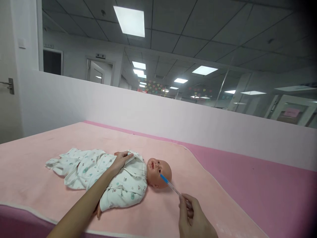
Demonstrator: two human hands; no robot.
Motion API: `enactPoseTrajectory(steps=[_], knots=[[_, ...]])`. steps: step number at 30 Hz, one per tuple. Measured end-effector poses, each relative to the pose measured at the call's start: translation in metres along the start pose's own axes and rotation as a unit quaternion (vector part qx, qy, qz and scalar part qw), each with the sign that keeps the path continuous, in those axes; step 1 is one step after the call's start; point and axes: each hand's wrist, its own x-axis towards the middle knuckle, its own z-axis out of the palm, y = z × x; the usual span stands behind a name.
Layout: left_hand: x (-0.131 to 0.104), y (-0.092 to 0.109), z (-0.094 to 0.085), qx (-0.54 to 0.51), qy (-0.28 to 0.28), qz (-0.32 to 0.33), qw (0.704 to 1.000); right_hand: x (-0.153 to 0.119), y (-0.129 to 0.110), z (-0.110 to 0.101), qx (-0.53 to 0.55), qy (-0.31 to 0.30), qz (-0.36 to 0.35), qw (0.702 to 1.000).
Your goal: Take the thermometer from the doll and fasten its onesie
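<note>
A baby doll [164, 169] lies on its back with its bald head to the right. It wears a white printed outfit [119, 195] with long sleeves and trousers. My left hand [122, 160] reaches across the doll's body, its fingers closed on the front flap of the doll's top at the chest. Between the fingers of my right hand [194, 215] is a thin clear stick with a blue end [174, 188]. Its blue end points up and left, and in this view overlaps the doll's face; I cannot tell whether they touch.
A pale pink sheet [81, 137] lies under the doll on a darker pink padded surface [250, 178]. Behind it runs a low white wall [153, 110] with glass above. A door with a metal handle [11, 86] stands at the left.
</note>
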Motion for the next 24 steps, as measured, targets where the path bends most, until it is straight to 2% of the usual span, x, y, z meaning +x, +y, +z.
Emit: enactPoseTrajectory(steps=[2,4,5,8,9,12,16,20,24], knots=[[0.0,0.001,0.0,-0.009,0.0,-0.002,1.0,0.002,-0.041,0.007,0.043,0.006,-0.114,0.993],[-0.001,0.001,0.0,-0.006,0.0,0.001,1.0,0.009,-0.074,0.028,0.042,-0.018,-0.209,0.977],[-0.001,0.001,0.001,-0.003,0.002,0.005,1.0,0.015,-0.087,0.042,0.008,-0.051,-0.232,0.971],[-0.003,0.004,0.002,0.004,-0.002,0.018,1.0,0.039,-0.108,0.089,-0.151,-0.169,-0.224,0.948],[-0.003,0.005,0.003,0.008,-0.007,0.022,1.0,0.047,-0.112,0.104,-0.178,-0.204,-0.225,0.936],[-0.004,0.007,0.004,0.029,-0.018,0.038,0.999,0.064,-0.119,0.14,-0.193,-0.237,-0.223,0.926],[0.0,0.003,0.001,0.064,-0.014,0.058,0.996,0.072,-0.123,0.171,-0.196,-0.264,-0.205,0.922],[0.003,-0.004,0.0,0.125,-0.006,0.071,0.99,0.075,-0.12,0.185,-0.212,-0.288,-0.193,0.914],[0.007,-0.005,0.001,0.27,0.046,0.07,0.959,0.073,-0.116,0.184,-0.222,-0.308,-0.201,0.903]])
